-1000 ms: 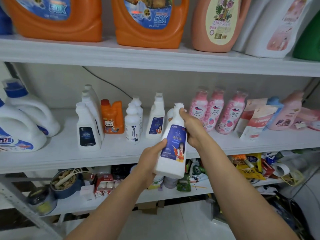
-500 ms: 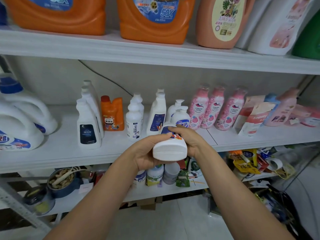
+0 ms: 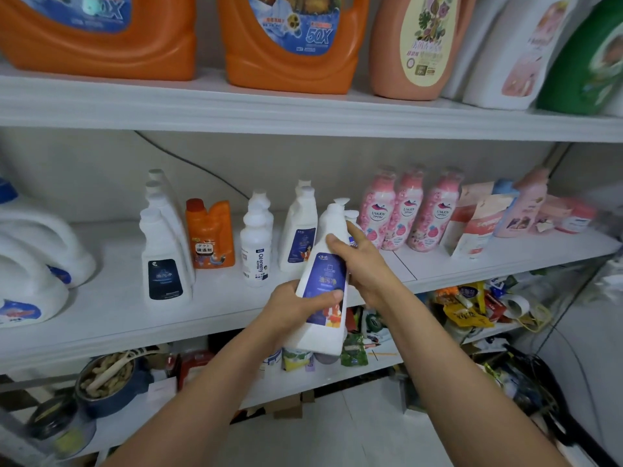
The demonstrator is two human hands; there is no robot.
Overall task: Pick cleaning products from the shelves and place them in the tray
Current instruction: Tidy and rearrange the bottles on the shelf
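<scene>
On the bottom shelf [image 3: 337, 375], toward 7 o'clock, a round blue tin [image 3: 114, 396] stands open. It holds pale, lumpy pieces and the light handle of a spoon or scoop that leans out over its rim toward 2 o'clock. What the pieces are I cannot tell. Every bottle in view is capped and solid-coloured, so nothing of their contents shows.

Both hands hold a white bottle [image 3: 325, 332] near the middle of the view, in front of the middle shelf's [image 3: 101, 315] front edge and clear of it. The left hand [image 3: 293, 311] grips the lower body from 9 o'clock, its thumb [image 3: 325, 294] lying across the blue label. The right hand [image 3: 365, 264] comes in from 3 o'clock and wraps round the bottle's neck and shoulder, thumb on the front.

The bottle's long axis runs nearly upright. The cap points to 12 o'clock and leans slightly toward 1, the flat base is at 6 o'clock, and the label faces the camera.

Behind it on the middle shelf stand more white bottles. A small orange jug [image 3: 210, 235] is at 10 o'clock from the held bottle, and three pink bottles [image 3: 409, 214] are at 2 o'clock. Big orange jugs [image 3: 290, 62] sit on the top shelf [image 3: 303, 112] at 12 o'clock.
</scene>
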